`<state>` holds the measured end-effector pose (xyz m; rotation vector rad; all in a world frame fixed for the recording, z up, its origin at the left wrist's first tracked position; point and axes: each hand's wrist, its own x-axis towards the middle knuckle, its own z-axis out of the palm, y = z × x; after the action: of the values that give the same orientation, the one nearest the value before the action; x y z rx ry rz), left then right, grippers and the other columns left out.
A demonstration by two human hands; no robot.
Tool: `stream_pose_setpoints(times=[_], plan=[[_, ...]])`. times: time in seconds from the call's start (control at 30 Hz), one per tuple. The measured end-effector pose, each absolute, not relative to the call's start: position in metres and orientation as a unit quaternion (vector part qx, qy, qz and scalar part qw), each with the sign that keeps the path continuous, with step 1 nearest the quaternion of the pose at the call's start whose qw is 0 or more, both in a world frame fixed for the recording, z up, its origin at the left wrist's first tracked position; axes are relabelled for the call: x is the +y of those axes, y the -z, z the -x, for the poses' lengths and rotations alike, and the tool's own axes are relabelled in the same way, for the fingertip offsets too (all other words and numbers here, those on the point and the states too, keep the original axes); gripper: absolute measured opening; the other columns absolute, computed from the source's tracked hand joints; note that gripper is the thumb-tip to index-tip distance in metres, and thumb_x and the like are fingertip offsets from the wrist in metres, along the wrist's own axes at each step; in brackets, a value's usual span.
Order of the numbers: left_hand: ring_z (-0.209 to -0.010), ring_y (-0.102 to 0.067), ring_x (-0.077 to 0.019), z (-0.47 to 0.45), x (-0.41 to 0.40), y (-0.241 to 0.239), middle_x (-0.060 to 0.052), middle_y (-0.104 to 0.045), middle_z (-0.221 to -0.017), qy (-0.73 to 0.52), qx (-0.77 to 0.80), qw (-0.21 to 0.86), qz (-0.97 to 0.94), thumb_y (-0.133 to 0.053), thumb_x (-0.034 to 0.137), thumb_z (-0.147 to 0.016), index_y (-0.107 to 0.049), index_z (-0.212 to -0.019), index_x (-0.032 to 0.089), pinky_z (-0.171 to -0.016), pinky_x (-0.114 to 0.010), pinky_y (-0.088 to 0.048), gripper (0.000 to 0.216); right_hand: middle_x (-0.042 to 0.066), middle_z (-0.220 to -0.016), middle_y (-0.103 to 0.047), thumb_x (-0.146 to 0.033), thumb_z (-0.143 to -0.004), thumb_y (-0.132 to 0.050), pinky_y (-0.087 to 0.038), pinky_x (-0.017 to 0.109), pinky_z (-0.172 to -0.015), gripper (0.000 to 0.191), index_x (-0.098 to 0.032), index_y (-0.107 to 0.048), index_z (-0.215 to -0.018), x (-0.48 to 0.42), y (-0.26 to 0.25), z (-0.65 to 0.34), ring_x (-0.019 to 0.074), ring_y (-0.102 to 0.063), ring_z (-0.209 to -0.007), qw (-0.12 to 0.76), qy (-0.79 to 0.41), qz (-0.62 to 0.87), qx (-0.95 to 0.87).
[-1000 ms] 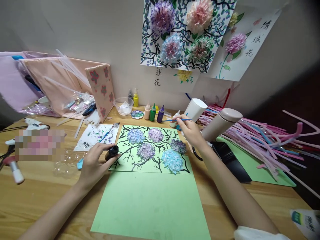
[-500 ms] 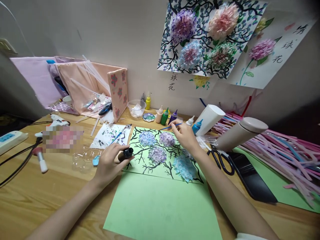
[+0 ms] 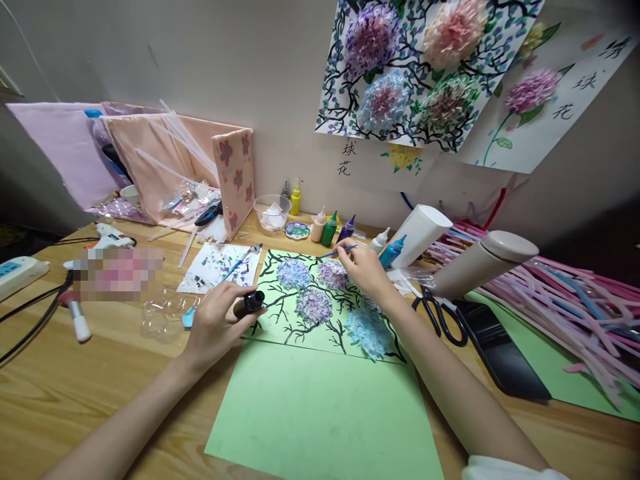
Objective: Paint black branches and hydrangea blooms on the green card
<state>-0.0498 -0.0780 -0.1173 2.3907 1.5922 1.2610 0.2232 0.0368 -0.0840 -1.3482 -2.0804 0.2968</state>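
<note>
My left hand (image 3: 217,321) grips a small black paint bottle (image 3: 249,304) at the left edge of a green sheet painted with black branches and paper flowers (image 3: 320,303). My right hand (image 3: 364,268) pinches a thin blue paintbrush (image 3: 337,252) over the sheet's far edge, beside a purple flower (image 3: 333,274). A larger plain green sheet (image 3: 325,413) lies in front, under both forearms.
Small paint bottles (image 3: 329,230), a round palette (image 3: 297,231) and a clear bowl (image 3: 273,213) line the wall. A paint-stained paper with a brush (image 3: 220,267) lies left. Scissors (image 3: 440,317), a beige cylinder (image 3: 483,263), a white tube (image 3: 419,233) and pink strips (image 3: 565,293) crowd the right. A glue gun (image 3: 107,235) lies far left.
My right hand with the brush has come back from the bottles at the right to the painted sheet's far edge. My head view shifted left. The left hand kept the black bottle.
</note>
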Motion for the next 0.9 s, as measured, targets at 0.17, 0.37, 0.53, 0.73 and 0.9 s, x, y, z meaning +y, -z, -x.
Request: stream_pose_setpoints(times=[0.17,0.37,0.53,0.73,0.9], plan=[[-0.084,-0.057,-0.0177,0.0494,-0.0778,0.1168,-0.003,-0.060,-0.090,-0.404,0.507,0.003,-0.762,-0.067,0.025,-0.076,-0.057,-0.104,0.021,-0.075,-0.030,-0.043,0.031,0.003,-0.073,-0.061,-0.025,-0.088,-0.040,-0.035,0.026,-0.062,0.020,-0.019,-0.056,-0.080,0.0355,0.0796,-0.2243,0.0165,-0.055,-0.067,0.313,-0.114,0.520,-0.786],[-0.084,-0.057,-0.0181,0.0488,-0.0768,0.1164,-0.003,-0.060,-0.090,-0.405,0.509,0.011,-0.760,-0.067,0.025,-0.076,-0.057,-0.104,0.021,-0.074,-0.030,-0.044,0.030,0.005,-0.077,-0.062,-0.026,-0.089,-0.038,-0.036,0.027,-0.064,0.021,-0.019,-0.057,-0.084,0.0366,0.0816,-0.2232,0.0177,-0.056,-0.072,0.317,-0.117,0.515,-0.788],[-0.084,-0.056,-0.0178,0.0493,-0.0780,0.1160,-0.003,-0.060,-0.090,-0.404,0.509,0.013,-0.760,-0.066,0.024,-0.077,-0.056,-0.105,0.021,-0.074,-0.030,-0.044,0.030,0.003,-0.074,-0.063,-0.028,-0.088,-0.039,-0.035,0.027,-0.062,0.021,-0.019,-0.057,-0.081,0.0372,0.0809,-0.2250,0.0164,-0.054,-0.064,0.312,-0.128,0.519,-0.786],[-0.084,-0.056,-0.0177,0.0491,-0.0776,0.1166,-0.003,-0.060,-0.090,-0.401,0.510,0.010,-0.761,-0.067,0.025,-0.077,-0.056,-0.105,0.021,-0.074,-0.030,-0.043,0.030,0.002,-0.072,-0.062,-0.028,-0.089,-0.038,-0.034,0.026,-0.063,0.022,-0.019,-0.058,-0.083,0.0362,0.0753,-0.2275,0.0157,-0.052,-0.062,0.337,-0.112,0.514,-0.781],[-0.084,-0.056,-0.0179,0.0495,-0.0778,0.1162,-0.004,-0.060,-0.090,-0.397,0.511,0.012,-0.762,-0.065,0.026,-0.078,-0.056,-0.106,0.022,-0.075,-0.030,-0.043,0.030,0.004,-0.077,-0.062,-0.028,-0.089,-0.039,-0.035,0.026,-0.063,0.021,-0.019,-0.058,-0.086,0.0364,0.0809,-0.2238,0.0168,-0.055,-0.068,0.318,-0.121,0.507,-0.792]])
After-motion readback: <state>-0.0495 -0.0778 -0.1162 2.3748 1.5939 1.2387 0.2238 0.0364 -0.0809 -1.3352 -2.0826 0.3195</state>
